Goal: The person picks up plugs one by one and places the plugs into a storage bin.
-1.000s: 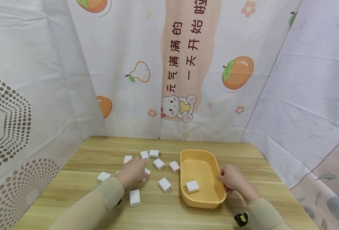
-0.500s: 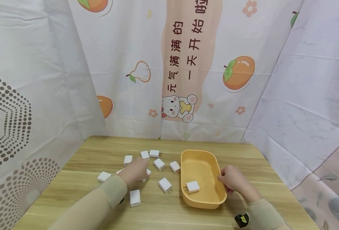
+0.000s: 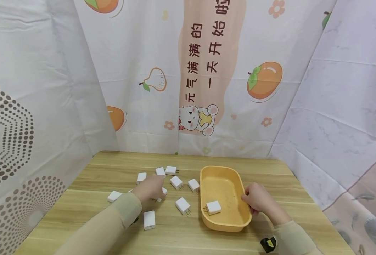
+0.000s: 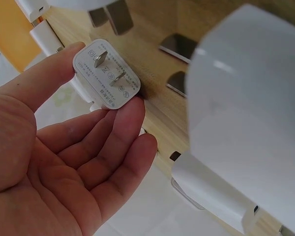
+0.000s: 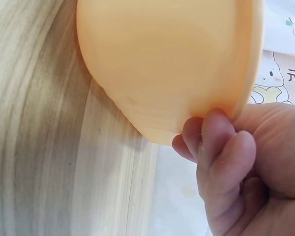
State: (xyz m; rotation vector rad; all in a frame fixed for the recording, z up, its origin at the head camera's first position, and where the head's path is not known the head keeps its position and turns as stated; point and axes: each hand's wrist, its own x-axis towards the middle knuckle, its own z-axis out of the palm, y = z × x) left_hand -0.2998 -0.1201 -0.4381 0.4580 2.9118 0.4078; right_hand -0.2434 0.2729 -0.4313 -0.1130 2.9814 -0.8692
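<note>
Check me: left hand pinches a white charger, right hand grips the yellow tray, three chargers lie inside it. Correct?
Not three: the head view shows only one charger in the yellow tray. The left hand does pinch a white charger, and the right hand grips the tray.

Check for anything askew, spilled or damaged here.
Nothing stands out: no spill or damage shows. The chargers lie at mixed angles on the table, which looks like ordinary scatter; the bin looks intact. Those behind the left hand are partly hidden.
</note>
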